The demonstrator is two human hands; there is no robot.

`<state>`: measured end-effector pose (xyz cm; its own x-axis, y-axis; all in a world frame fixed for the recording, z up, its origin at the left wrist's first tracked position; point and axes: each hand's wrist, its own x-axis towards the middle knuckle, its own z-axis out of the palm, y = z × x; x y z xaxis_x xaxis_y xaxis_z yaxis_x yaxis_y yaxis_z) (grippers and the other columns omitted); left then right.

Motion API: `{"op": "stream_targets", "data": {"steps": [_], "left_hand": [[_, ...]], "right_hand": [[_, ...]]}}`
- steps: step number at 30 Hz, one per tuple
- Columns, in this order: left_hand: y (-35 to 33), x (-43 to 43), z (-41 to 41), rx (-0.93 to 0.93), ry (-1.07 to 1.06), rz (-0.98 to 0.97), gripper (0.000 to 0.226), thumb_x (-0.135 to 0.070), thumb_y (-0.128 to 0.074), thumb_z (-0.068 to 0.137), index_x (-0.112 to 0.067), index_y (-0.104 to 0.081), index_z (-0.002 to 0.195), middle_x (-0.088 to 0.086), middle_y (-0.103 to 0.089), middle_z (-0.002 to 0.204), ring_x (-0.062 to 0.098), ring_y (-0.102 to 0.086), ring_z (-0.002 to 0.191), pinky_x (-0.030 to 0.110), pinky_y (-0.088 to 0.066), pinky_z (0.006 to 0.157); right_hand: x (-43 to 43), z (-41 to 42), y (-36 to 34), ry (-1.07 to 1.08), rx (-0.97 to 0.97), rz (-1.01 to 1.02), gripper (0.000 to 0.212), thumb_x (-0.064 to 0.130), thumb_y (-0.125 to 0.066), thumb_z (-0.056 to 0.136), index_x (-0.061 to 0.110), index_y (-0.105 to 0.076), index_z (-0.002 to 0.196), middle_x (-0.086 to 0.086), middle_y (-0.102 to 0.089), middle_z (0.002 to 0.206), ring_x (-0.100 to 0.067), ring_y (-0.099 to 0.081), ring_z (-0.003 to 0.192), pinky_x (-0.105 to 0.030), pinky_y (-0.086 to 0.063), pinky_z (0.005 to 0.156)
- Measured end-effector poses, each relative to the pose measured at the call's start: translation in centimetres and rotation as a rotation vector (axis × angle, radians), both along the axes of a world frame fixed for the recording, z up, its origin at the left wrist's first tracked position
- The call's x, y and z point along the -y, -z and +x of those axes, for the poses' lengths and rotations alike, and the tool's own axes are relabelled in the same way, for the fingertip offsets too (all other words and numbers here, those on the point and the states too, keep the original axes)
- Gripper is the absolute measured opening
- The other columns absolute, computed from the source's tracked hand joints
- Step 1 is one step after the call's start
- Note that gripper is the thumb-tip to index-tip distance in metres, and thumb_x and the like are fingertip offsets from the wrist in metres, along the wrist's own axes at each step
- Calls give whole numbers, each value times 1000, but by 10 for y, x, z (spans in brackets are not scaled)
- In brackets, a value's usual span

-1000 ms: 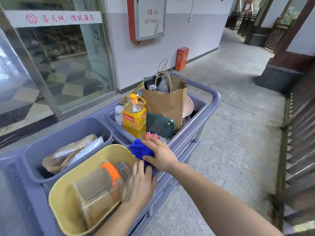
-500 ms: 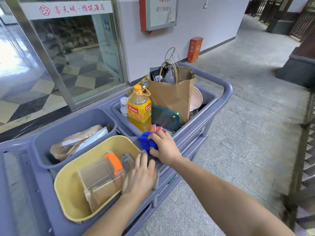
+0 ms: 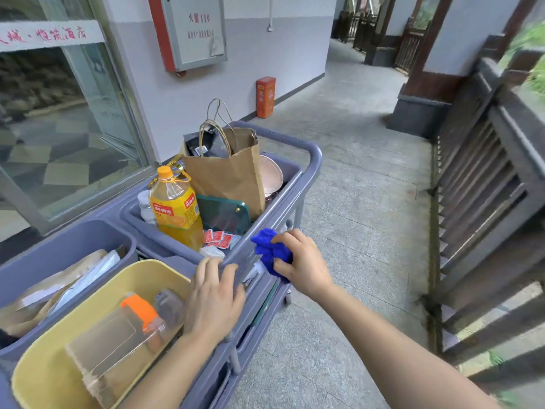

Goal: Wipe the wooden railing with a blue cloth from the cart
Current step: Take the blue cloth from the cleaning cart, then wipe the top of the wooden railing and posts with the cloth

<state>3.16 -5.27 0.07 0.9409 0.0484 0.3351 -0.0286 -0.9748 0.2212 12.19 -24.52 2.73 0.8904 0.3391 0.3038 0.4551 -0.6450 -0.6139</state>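
Note:
A bunched blue cloth point(image 3: 267, 250) is gripped in my right hand point(image 3: 300, 265), held just past the right rim of the grey-blue cart point(image 3: 312, 160), above the floor. My left hand point(image 3: 213, 302) lies flat with its fingers spread on the cart's near rim, between the yellow tub and the tray. The dark wooden railing point(image 3: 486, 184) runs along the right side, well apart from both hands; its slats and top rail are blurred.
The cart holds a yellow tub point(image 3: 59, 364) with a clear container, a grey bin point(image 3: 67, 240) with paper, an orange-drink bottle point(image 3: 174, 208), a brown paper bag point(image 3: 230, 172) and red sachets point(image 3: 219, 239). Tiled floor point(image 3: 354, 202) separates cart and railing. A stone pillar base point(image 3: 418, 113) stands ahead.
My right hand has lifted the blue cloth out of the cart and carried it right, past the rim. My left hand stays on the rim. The view has swung toward the railing.

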Motion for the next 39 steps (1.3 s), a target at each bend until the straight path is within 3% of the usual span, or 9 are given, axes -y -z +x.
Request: {"op": "stream_targets", "data": {"steps": [2, 7, 16, 23, 31, 39], "left_hand": [[-10, 18, 10, 24, 70, -6, 30, -22, -67, 83, -7, -65, 109, 19, -57, 116, 41, -52, 116, 51, -47, 95], [-31, 76, 28, 32, 295, -71, 48, -36, -39, 84, -5, -65, 110, 21, -57, 118, 41, -50, 117, 50, -42, 101], [-46, 202, 28, 21, 669, -98, 53, -40, -39, 82, -4, -64, 113, 24, -55, 118, 43, -50, 112, 55, -44, 96], [-60, 300, -2, -1, 886, -118, 59, -44, -35, 85, -6, -62, 122, 23, -54, 128, 42, -47, 124, 58, -45, 99], [-60, 420, -54, 0, 1162, -180, 55, -44, -38, 86, -9, -62, 122, 16, -53, 129, 37, -46, 125, 56, -49, 96], [-72, 540, -129, 66, 1628, -205, 49, -33, -45, 88, -3, -65, 121, 22, -57, 127, 42, -54, 121, 54, -48, 102]], "right_hand": [[26, -11, -5, 76, -12, 17, 36, 21, -62, 70, 25, -61, 106, 5, -56, 107, -26, -51, 96, -32, -41, 83], [95, -54, -19, 307, 0, -18, 36, 25, -59, 70, 27, -60, 107, 7, -57, 110, -25, -49, 95, -30, -41, 81], [217, -160, -46, 779, 19, -88, 36, 25, -62, 74, 31, -59, 110, 11, -53, 110, -20, -46, 96, -23, -34, 78], [282, -250, -64, 1048, 102, -17, 32, 27, -60, 74, 31, -59, 106, 13, -53, 107, -19, -48, 92, -27, -40, 78], [341, -362, -65, 1349, 129, 14, 31, 23, -63, 74, 29, -63, 105, 12, -55, 109, -15, -52, 96, -24, -40, 85], [363, -446, -91, 1628, 237, -44, 33, 27, -65, 74, 35, -60, 105, 18, -53, 111, -9, -52, 105, -18, -37, 92]]}}
